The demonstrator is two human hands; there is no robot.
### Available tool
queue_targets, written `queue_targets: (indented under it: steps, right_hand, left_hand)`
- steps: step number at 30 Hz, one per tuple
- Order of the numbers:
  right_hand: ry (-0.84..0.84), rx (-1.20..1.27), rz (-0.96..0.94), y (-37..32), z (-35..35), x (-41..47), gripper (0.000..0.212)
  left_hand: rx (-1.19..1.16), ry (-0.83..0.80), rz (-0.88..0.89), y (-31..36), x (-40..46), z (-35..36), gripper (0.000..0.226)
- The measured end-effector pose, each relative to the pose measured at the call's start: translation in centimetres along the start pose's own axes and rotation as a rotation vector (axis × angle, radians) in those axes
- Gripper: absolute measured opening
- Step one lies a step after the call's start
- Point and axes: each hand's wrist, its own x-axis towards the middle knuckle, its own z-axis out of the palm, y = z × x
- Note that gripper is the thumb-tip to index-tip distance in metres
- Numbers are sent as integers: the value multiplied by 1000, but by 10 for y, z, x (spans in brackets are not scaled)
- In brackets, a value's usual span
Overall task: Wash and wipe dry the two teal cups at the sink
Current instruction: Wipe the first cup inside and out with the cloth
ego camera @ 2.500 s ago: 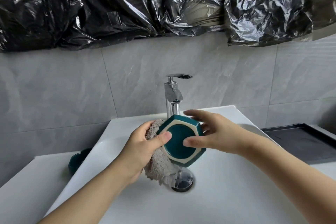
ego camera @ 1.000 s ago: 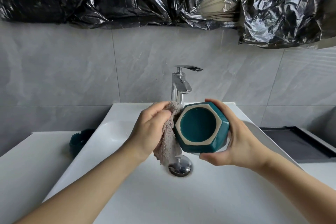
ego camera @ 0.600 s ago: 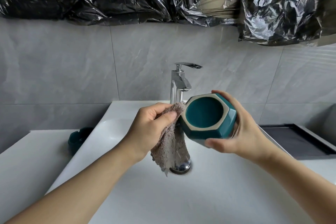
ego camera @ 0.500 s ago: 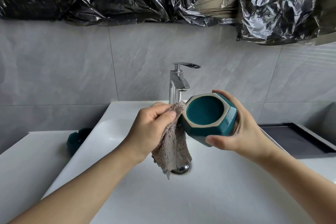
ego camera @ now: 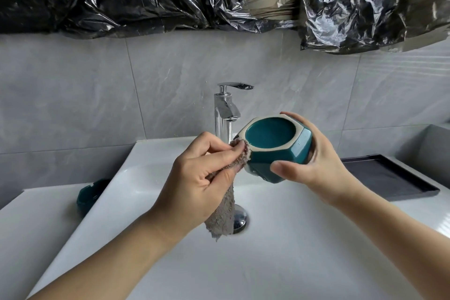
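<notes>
The right hand (ego camera: 314,161) holds one teal cup (ego camera: 275,147) over the sink (ego camera: 280,258) while the left hand (ego camera: 202,182) pinches a cloth (ego camera: 222,212) on its rim, so drying looks underway, and the second cup (ego camera: 91,193) waits on the tabletop (ego camera: 31,221).

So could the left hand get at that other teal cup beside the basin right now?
Probably not straight away: the left hand grips the cloth. Nothing visibly blocks the way to the other teal cup, on its own side.
</notes>
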Motion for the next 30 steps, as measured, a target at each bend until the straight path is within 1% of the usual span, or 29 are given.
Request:
queue_targets:
  steps: [4, 6, 8, 9, 11, 13, 15, 17, 18, 19, 22, 25, 27, 30]
  right_hand:
    - [-39, -49, 10, 0, 4, -1, 101]
    - [-67, -99, 10, -2, 7, -2, 89]
    - [-100, -163, 5, -3, 8, -4, 78]
    - [-107, -191, 9, -3, 9, -4, 77]
    - [-126, -282, 1, -2, 12, -5, 81]
    - [-176, -431, -45, 0, 17, -6, 85]
    - [-231, -547, -94, 4, 23, -5, 78]
    - [-253, -591, -110, 6, 27, -5, 72]
    - [-253, -597, -119, 7, 26, -4, 73]
    - [-248, -603, -133, 8, 25, -4, 77]
    - [-263, -636, -163, 11, 24, -5, 98]
    - [-317, -690, -159, 13, 25, -7, 111]
    - [-338, -711, -181, 11, 26, -8, 114]
    - [-348, -710, -238, 9, 29, -8, 111]
  left_hand:
    - [108, -109, 146, 2, -1, -3, 29]
    - [189, -188, 222, 5, -1, -2, 31]
    - [255, -238, 263, 6, -1, -3, 34]
    - [282, -253, 277, 6, -1, -4, 34]
    - [339, -276, 318, 8, -2, -6, 34]
    - [383, -318, 383, 11, -2, -4, 38]
    - [400, -364, 425, 15, -2, 1, 40]
    - [399, -357, 400, 15, -2, 4, 38]
    - [385, -330, 367, 15, -1, 6, 37]
    - [362, -293, 327, 13, -1, 7, 35]
    - [300, -189, 199, 8, 2, 9, 33]
    - [310, -146, 124, 6, 4, 7, 33]
    - [321, -108, 63, 10, 4, 6, 28]
    - [309, -34, -26, 13, 6, 5, 15]
